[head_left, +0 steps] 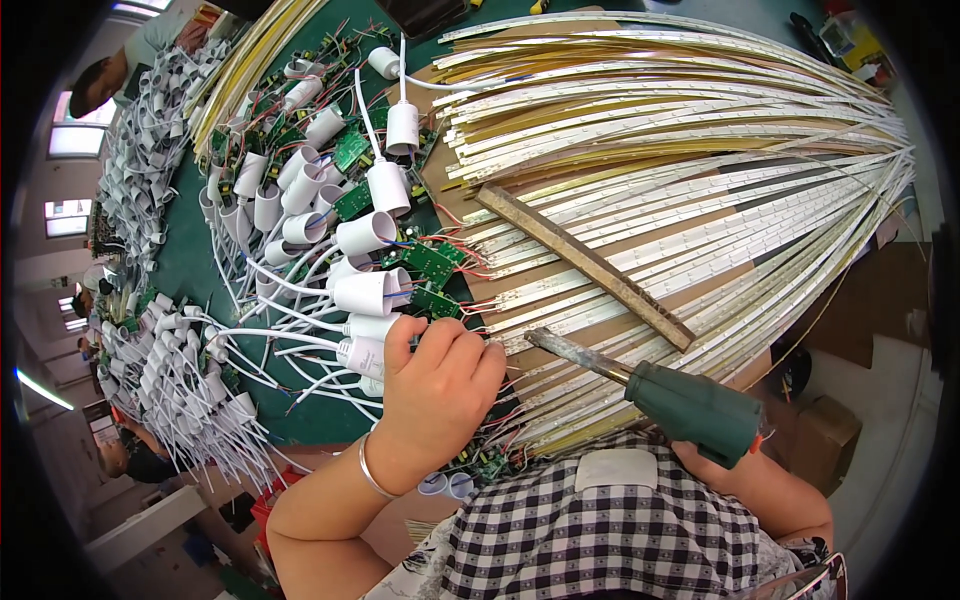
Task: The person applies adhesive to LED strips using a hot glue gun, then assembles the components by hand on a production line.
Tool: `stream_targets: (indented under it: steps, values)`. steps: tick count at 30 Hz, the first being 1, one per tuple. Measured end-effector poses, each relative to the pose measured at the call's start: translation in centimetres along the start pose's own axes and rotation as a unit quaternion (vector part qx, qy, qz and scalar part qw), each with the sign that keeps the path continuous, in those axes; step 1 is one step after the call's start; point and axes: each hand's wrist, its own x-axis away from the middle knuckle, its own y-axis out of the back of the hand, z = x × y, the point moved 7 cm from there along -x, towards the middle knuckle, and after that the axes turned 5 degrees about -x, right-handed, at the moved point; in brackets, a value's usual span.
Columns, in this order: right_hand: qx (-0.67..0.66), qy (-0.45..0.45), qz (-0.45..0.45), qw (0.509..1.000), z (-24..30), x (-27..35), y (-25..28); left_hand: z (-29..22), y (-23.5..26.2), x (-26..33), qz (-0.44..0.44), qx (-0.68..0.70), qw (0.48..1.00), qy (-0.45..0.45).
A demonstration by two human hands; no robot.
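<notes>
My right hand point(708, 465) grips a soldering iron point(690, 408) with a dark green body; its grey metal tip points left, over the ends of the white LED strips point(700, 285). My left hand point(440, 390) is closed, fingers curled down beside the strip ends and thin red and white wires. Whatever its fingertips pinch is hidden behind the fingers. Just beyond that hand lie small green circuit boards point(432, 262), wired to white plastic caps point(362, 292) with white cables. A wooden bar point(590, 265) rests slantwise across the strips.
Another bundle of white and yellow strips point(640, 90) fans out at the far right. Large heaps of white cabled caps point(150, 160) cover the left of the green table point(185, 235). Other people point(105, 85) are at the left edge. Brown cartons point(822, 440) stand at the lower right.
</notes>
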Motion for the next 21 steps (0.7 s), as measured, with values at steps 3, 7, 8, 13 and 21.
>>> stream_targets:
  steps: [3,7,8,13,21]
  values:
    - [-0.03,-0.042,0.005,0.999,0.0,0.0,-0.1,0.0,0.0,0.0,0.006,0.0,1.0,0.003]
    - [-0.084,-0.104,0.004,0.991,-0.6,0.1,-0.2,0.2,0.2,-0.1,0.012,0.044,0.999,0.01]
    - [-0.084,-0.104,0.004,0.991,-0.7,0.2,-0.3,0.4,0.4,-0.1,0.013,0.044,0.999,0.01]
    - [-0.011,-0.048,-0.003,0.999,-0.5,0.2,-0.2,1.2,1.1,-0.1,-0.008,0.109,0.993,0.031]
    - [-0.033,-0.044,-0.011,0.998,-0.3,-0.2,0.0,0.8,0.1,-0.3,-0.024,0.068,0.997,0.04]
